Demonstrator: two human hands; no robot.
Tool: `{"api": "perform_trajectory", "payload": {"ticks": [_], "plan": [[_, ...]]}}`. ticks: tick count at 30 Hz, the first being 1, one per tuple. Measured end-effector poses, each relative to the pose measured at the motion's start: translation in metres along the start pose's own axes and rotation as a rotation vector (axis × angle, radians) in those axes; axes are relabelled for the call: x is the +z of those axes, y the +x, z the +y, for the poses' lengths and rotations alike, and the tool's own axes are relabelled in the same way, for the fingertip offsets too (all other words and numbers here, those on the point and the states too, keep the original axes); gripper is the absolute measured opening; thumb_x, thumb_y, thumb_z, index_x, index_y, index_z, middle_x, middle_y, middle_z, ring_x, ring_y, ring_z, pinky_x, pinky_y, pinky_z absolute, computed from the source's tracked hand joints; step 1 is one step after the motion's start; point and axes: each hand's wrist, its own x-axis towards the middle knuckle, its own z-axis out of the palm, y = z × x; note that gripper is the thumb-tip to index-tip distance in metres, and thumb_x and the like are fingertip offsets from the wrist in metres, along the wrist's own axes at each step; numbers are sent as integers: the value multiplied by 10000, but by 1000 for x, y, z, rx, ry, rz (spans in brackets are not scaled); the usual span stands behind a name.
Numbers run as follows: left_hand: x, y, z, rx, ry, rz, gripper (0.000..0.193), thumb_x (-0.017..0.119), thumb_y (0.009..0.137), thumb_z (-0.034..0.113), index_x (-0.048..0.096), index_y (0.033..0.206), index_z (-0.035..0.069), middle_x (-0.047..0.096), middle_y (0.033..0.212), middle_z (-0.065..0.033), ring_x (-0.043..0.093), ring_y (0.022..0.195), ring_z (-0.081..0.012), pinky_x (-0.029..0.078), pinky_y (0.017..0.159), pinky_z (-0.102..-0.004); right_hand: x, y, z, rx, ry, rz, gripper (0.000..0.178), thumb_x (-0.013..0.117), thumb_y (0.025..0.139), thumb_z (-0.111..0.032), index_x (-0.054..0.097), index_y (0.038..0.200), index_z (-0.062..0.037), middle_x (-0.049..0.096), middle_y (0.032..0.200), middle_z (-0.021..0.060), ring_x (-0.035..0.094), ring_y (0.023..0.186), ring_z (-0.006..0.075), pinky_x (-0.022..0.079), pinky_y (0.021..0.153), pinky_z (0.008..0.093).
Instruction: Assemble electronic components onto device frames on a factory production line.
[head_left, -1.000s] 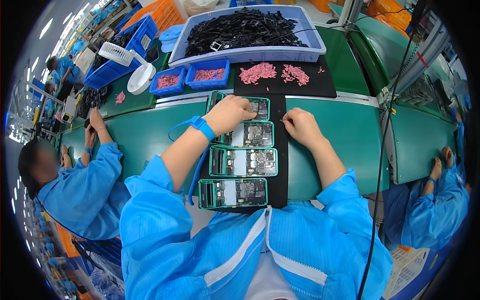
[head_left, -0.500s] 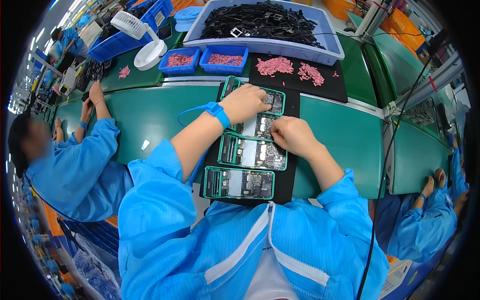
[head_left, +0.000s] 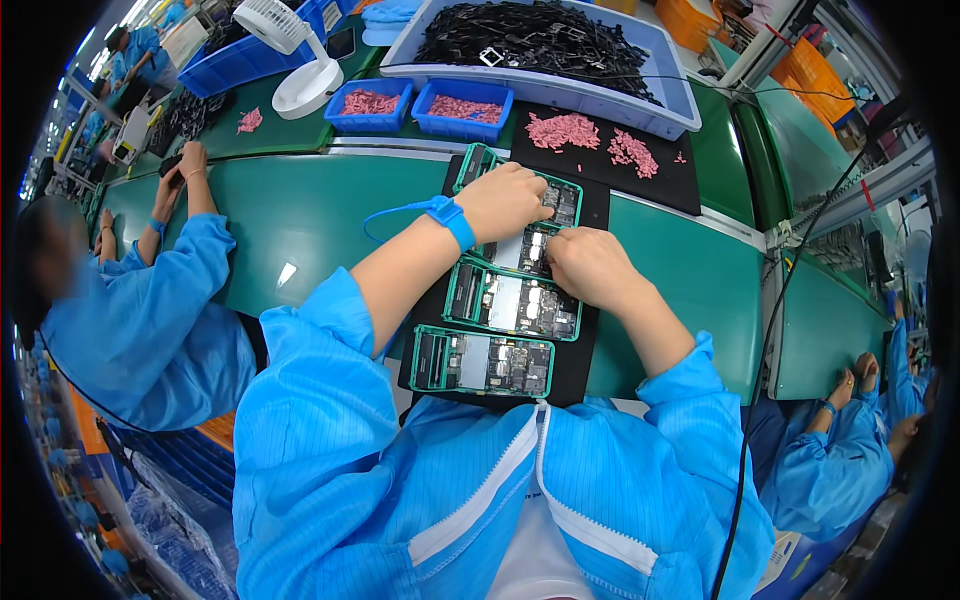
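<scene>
Several open phone-like devices with green frames and bare circuit boards lie in a column on a black mat (head_left: 590,370). My left hand (head_left: 505,203), with a blue strap at its wrist, is over the farthest device (head_left: 566,203), its fingers curled down onto the board. Close beside it, my right hand (head_left: 593,266) pinches at the right end of the second device (head_left: 512,250). Whatever the fingertips hold is too small or hidden to make out. Nearer to me lie a third device (head_left: 513,299) and the nearest device (head_left: 482,361), both untouched.
Pink small pieces (head_left: 563,131) lie on a dark mat beyond; more fill two blue bins (head_left: 462,130). A large pale tub (head_left: 690,110) holds black parts. A white fan (head_left: 306,90) stands far left. A co-worker (head_left: 140,320) sits at my left; a black cable (head_left: 752,420) hangs at right.
The whole view has shifted slightly. Both hands stay at the same devices, with the right fingers a little more tucked in at the second board.
</scene>
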Motion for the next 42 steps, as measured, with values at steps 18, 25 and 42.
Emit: {"api": "perform_trajectory", "payload": {"ticks": [18,25,42], "plan": [[-13,-1,-4,-171,-453,504,191,636,762,34,688,943,63,618,945,-93,593,927,-283,482,823,-382,13,-48,11,8,108,203,489,579,715,59,662,1129,-187,497,1292,170,448,1243,354,383,995,444],[30,-86,-55,-999,-525,939,124,600,886,99,660,967,28,631,889,-90,607,792,-177,488,720,-294,41,-33,69,645,451,444,430,642,813,-137,554,1195,39,639,1005,192,661,842,274,515,784,367],[53,-113,-67,-1067,-552,771,117,634,842,99,676,915,18,645,836,-90,623,725,-158,503,686,-280,49,-22,52,626,1509,848,241,591,915,-70,512,1138,-25,635,1018,73,601,914,134,481,827,273]]}}
